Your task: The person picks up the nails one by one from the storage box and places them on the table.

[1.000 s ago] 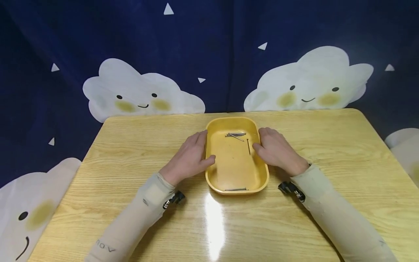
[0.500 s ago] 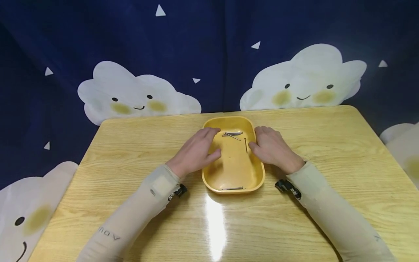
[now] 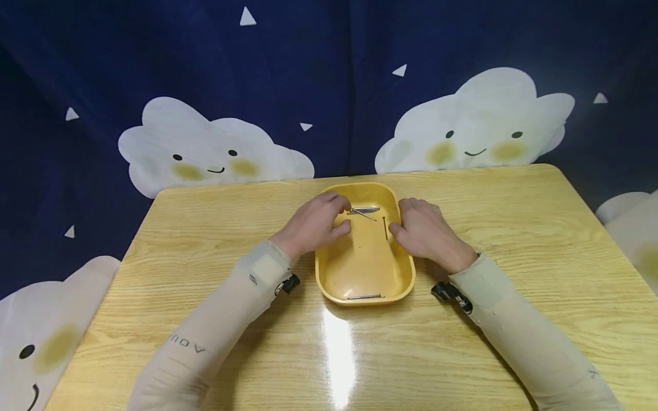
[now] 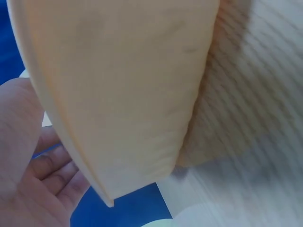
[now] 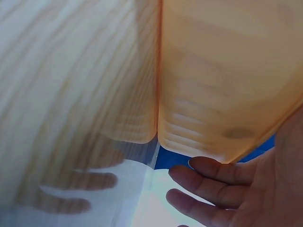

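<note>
Tray held at the right, nails reached for from the left

The upper part of the frame is filled by a dark blue curtain printed with smiling white clouds. Below it is seen a wood-grained desk, crossed at lower left and lower right by a left sleeve and a right sleeve.

At the frame's centre the yellow tray is set upright on the desk. Its right rim is gripped by the right hand, the thumb hooked inside and the fingers loosely extended outside. The left rim is overhung by the left hand; its fingers are bent, the thumb is kept apart, and nothing is seen gripped.

A pick from the nails heaped at the tray's upper end is judged to be in hand, the tray being steadied. For the next move, a fine pinch would be called for. One nail is laid apart, near the right thumb.

On the left sleeve, dark lettering is printed; no word can be read.
</note>
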{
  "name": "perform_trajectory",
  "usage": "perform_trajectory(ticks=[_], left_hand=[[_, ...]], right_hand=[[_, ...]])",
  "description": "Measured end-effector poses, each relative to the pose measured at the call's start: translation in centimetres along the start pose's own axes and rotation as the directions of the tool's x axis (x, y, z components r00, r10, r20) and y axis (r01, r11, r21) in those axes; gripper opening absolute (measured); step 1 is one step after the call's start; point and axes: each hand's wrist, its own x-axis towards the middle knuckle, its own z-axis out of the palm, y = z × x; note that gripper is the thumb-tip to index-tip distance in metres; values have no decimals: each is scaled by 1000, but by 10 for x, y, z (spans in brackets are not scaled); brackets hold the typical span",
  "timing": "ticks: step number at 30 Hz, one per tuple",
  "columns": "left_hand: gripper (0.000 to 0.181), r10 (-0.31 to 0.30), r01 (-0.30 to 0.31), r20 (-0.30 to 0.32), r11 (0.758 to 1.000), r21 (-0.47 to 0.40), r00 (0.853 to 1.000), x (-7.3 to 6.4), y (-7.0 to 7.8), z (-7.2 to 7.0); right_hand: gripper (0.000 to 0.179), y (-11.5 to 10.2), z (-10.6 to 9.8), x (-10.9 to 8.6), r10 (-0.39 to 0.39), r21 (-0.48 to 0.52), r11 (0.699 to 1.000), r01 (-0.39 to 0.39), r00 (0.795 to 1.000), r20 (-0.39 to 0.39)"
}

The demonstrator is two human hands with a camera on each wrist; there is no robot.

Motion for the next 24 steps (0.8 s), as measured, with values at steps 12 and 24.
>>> perform_trajectory(ticks=[12,24], left_hand=[[23,27,-35,107,997,67,994,24,4,5],[12,74,-89,136,990,112,988,42,-5,15]], right_hand=[[30,-1,-2,-1,12,3,1000,-12,1000,14],[32,-2,-1,-1,37,6,999,-37,999,16]])
